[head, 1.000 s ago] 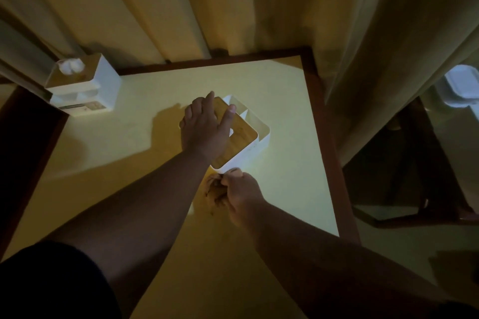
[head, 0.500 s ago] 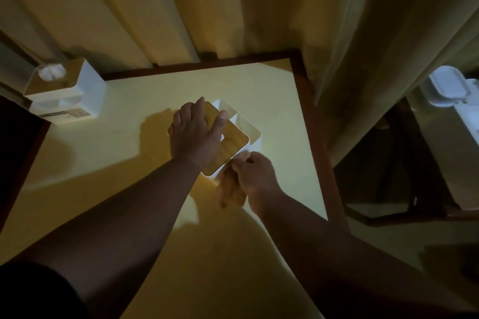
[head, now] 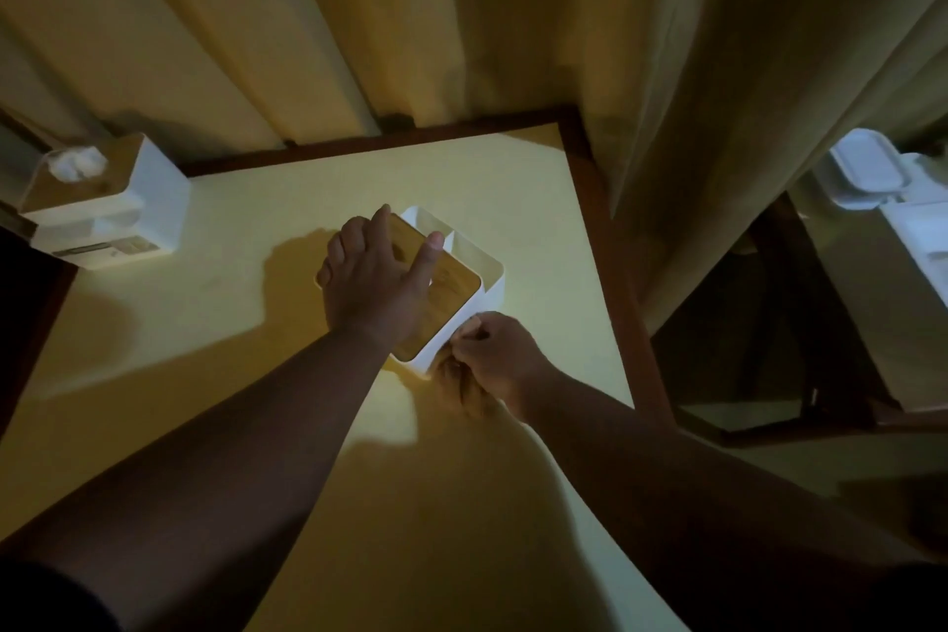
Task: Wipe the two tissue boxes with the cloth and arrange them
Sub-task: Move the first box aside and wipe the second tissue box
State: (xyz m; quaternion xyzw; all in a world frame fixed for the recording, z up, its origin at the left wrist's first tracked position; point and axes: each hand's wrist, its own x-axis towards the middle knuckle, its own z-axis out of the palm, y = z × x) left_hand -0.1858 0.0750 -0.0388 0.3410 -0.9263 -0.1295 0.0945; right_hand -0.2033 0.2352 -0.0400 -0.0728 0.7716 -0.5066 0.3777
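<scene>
Head view only. Near tissue box (head: 464, 290), white body with a wooden lid, sat mid-table on the yellow tabletop (head: 308, 477), rotated so its long axis ran diagonally, from near-left to far-right. Its open side compartments faced the far-right edge.

Left hand (head: 374, 280) lay flat on the wooden lid, fingers straight and spread, thumb out toward the compartments; it pressed down and pinned the box, not gripping it.

Right hand (head: 492, 357) was fisted around a bunched cloth (head: 461, 388), fingers curled tight on it, pressed against the box's near-right side wall close to the near corner. Cloth was dark and partly hidden under the hand, so its extent was unclear.

Key relation: the wall being wiped ran away from the right hand toward the far right, along the long axis. My read is a stroke along that wall, with the left hand countering the push so the box doesn't slide or rotate. Right hand was the nearer one to that wall; the left covered the lid, so the lid couldn't be wiped until it lifted.

Second tissue box (head: 110, 216), tissue poking out the top, stood at the far-left table corner, well apart from both hands, nearer the left arm. Looked like it remained to be wiped.

Arranging not yet done, judging by the spacing.
</scene>
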